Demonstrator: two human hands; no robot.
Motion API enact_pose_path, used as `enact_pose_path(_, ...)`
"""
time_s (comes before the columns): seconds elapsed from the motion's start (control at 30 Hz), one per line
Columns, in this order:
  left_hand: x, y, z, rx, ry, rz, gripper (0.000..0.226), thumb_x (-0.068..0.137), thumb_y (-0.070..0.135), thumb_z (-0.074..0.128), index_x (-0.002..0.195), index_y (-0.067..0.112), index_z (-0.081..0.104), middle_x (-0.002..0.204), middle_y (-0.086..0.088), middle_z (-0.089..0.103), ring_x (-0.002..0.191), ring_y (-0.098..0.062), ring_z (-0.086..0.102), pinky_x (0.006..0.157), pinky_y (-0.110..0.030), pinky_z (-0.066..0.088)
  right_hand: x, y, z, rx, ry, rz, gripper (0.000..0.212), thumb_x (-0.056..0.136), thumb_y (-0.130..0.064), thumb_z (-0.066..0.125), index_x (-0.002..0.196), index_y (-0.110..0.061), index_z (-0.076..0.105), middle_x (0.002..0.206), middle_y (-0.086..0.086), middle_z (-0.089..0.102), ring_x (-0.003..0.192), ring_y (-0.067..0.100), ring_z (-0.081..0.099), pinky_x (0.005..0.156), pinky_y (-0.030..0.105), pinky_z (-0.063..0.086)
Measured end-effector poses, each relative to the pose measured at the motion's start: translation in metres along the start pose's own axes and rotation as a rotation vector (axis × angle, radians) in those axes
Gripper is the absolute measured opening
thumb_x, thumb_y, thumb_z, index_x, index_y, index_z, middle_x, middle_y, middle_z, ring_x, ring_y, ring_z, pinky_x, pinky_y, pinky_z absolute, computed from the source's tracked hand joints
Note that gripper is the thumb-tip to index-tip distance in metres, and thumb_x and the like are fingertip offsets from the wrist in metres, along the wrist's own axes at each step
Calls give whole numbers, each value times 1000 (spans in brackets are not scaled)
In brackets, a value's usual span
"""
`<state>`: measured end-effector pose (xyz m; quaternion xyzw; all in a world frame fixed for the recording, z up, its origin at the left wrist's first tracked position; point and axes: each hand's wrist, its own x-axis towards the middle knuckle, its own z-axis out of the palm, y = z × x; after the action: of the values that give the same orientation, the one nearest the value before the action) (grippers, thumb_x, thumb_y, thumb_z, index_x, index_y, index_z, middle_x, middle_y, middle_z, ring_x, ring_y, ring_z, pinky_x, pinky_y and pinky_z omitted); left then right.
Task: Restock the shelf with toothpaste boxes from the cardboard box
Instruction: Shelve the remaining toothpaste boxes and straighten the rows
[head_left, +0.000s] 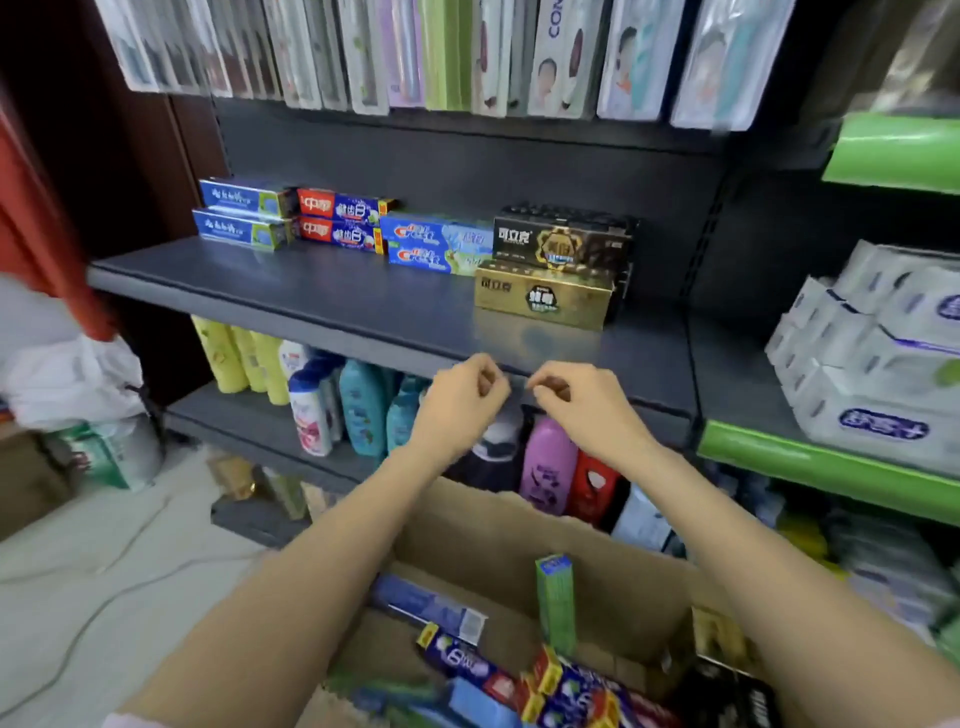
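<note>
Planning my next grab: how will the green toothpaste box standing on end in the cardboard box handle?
The green toothpaste box is tall and narrow, so a nudge would probably tip it. Its straight cardboard edges suggest it is stiff and probably light. It pokes above the other boxes, so gripping it looks easy.

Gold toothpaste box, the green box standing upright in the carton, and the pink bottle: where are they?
gold toothpaste box (543, 299): head view, middle of its front face.
green box (556, 603): head view, middle of its upright side.
pink bottle (548, 465): head view, its body.
</note>
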<state>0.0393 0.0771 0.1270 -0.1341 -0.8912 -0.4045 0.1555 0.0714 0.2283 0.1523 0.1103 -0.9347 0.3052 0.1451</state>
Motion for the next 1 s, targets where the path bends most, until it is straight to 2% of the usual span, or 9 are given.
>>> enact_pose_path(0.17,-65,-23,42,56,-246,-192,8,85,18,56,77,18,55,85,-13,70,89,-30,65,82,-38,50,-65,49,49,-177,-282,101,20,88,-19,52,98,-19,69,105,10,70,101,30,63,81,33,47)
enact_pose_path(0.27,-93,-42,72,132,-422,-254,17,86,16,54,96,9,66,105,-16,70,104,-31,63,92,-37,48,-94,78,76,-224,-443,125,30,86,-13,52,114,-13,63,118,15,64,114,31,58,94,38,46)
enact_pose_path(0.37,-114,-58,95,227,-581,-296,30,89,18,51,113,4,64,116,-17,66,113,-33,59,96,-40,46,-110,98,94,-269,-565,164,50,90,-6,49,139,-9,42,144,13,42,135,28,37,112,35,30)
enact_pose_path(0.47,-126,-71,112,280,-656,-286,45,89,18,53,133,10,49,136,-14,53,126,-31,49,104,-41,40,-117,117,111,-263,-685,232,64,93,-3,43,150,-12,16,157,7,18,144,27,20,118,34,18)
enact_pose_path(0.53,-131,-70,125,220,-711,-281,52,90,10,51,141,8,39,143,-15,46,131,-29,44,107,-33,34,-119,130,122,-195,-668,260,63,91,0,42,149,-9,19,154,9,22,141,27,25,117,33,21)
enact_pose_path(0.7,-132,-64,155,-34,-673,-384,51,92,11,53,140,6,37,139,-17,49,128,-32,46,102,-32,36,-124,143,127,29,-404,326,38,85,7,48,121,-2,56,128,13,41,119,25,46,105,26,31)
enact_pose_path(0.87,-139,-81,165,-211,-544,-533,45,87,-6,50,130,6,46,129,-14,57,122,-26,52,102,-35,45,-141,150,136,256,-320,461,45,78,2,69,116,-9,48,114,6,54,98,17,55,82,26,42)
enact_pose_path(0.93,-142,-91,163,-303,-503,-589,43,85,-13,46,123,6,51,126,-17,59,118,-27,55,98,-43,49,-143,152,144,312,-302,536,54,77,-5,73,122,-9,42,110,3,59,92,15,56,80,28,43)
enact_pose_path(1.0,-143,-104,159,-306,-498,-591,37,87,-10,47,121,3,53,121,-17,61,115,-28,57,98,-41,49,-139,151,154,219,-290,497,48,78,-14,74,119,-9,49,112,5,63,94,18,55,83,32,43)
